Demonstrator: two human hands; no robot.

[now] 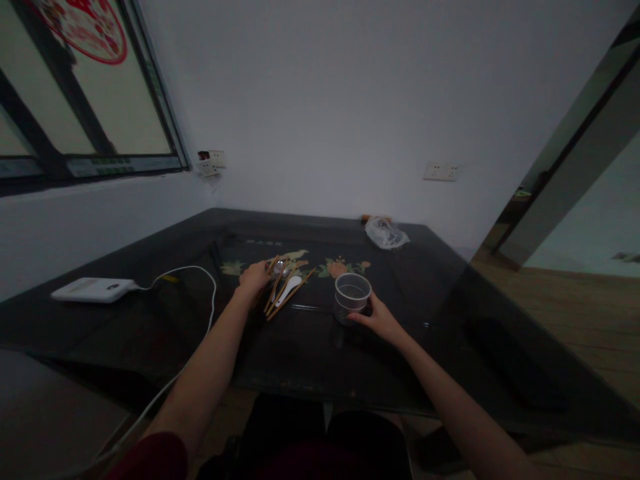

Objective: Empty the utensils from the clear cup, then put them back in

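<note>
My right hand is wrapped round the side of a clear round plastic container, which stands upright on the dark table. At the left edge of a loose pile of cutlery, my left hand has its fingers curled at the chopsticks. How many chopsticks it pinches is hidden by the hand. In the pile, a white soup spoon lies between wooden chopsticks. Metal spoons with shiny bowls rest just above it.
A glossy black table with printed flowers meets the wall. A white power bank lies at the left, its white cable trailing past my left arm. A crumpled clear bag sits at the back; a dark flat object lies right.
</note>
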